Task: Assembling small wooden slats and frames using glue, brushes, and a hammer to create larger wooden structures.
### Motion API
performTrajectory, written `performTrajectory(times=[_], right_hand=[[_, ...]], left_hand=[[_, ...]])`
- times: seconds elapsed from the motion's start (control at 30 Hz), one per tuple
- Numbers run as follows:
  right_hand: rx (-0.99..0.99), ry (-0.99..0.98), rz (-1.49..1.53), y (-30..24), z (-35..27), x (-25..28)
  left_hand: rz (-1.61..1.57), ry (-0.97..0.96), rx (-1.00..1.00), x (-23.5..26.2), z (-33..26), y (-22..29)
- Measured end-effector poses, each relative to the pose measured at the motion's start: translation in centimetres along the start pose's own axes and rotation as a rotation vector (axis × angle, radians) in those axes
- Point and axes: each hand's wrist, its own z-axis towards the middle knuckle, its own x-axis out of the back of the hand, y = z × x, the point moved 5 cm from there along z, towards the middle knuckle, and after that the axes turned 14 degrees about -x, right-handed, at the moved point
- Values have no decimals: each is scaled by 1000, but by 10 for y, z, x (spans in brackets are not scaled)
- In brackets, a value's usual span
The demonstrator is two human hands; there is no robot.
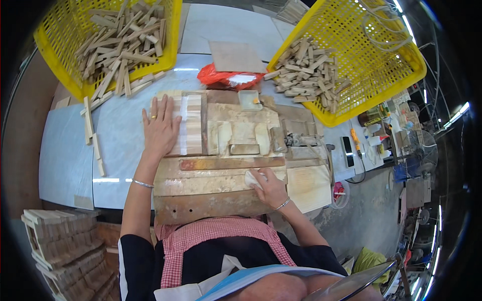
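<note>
My left hand (pixel 161 126) lies flat with its fingers stretched over a row of pale wooden strips (pixel 193 123) set side by side at the left of a worn wooden jig (pixel 241 118). A white band runs along these strips. Close to the jig's front edge, my right hand (pixel 271 189) is closed around a white cloth (pixel 253 178), a wad that touches the board. Part of the cloth is hidden by the fingers. A reddish-brown wooden bar (pixel 231 164) lies across the jig between my hands. Behind it sits a small translucent dish (pixel 249 101).
Yellow baskets (pixel 55 55) (pixel 366 85) with many wooden pieces stand tipped at both back corners. Loose sticks (pixel 89 120) lie at left. A red plastic bag (pixel 221 78) is behind the jig. A phone (pixel 347 151) and an orange-handled tool (pixel 355 140) lie right. Stacked wooden parts (pixel 65 241) stand lower left.
</note>
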Motion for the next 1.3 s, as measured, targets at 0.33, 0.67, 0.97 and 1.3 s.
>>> performTrajectory(times=[0.33, 0.67, 0.97, 1.3], right_hand=[[87, -167, 101, -25, 60, 35], [142, -35, 324, -71, 214, 28], [124, -82, 254, -85, 275, -9], [129, -166, 205, -94, 290, -22]], left_hand=[[-79, -122, 81, -1, 3, -4], [-94, -90, 74, -1, 6, -4], [-76, -91, 74, -1, 1, -5], [-89, -18, 55, -3, 6, -6]])
